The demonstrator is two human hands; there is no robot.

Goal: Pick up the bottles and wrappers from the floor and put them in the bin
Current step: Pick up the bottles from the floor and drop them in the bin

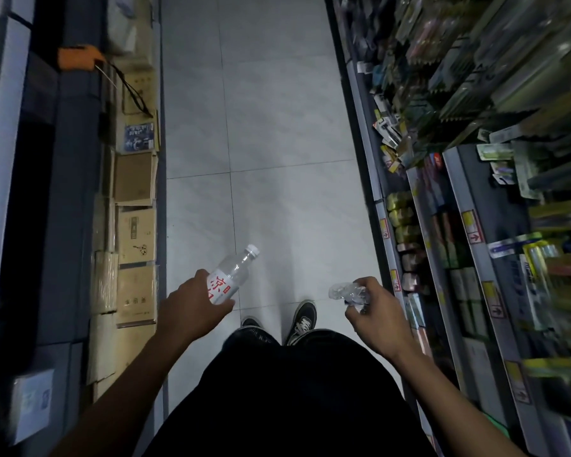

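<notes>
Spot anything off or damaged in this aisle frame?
Only what the right hand grips: crumpled clear plastic, crushed out of shape. The bottle in the left hand looks intact and capped. No spill on the floor.

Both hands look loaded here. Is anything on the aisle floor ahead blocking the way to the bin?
Nothing visible blocks it. The left hand holds a clear bottle, the right hand a crumpled wrapper. The tiled floor ahead shows no obstacle, but no bin is in view.

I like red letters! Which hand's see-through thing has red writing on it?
The bottle in the left hand. The crumpled wrapper in the right hand shows no writing.
</notes>
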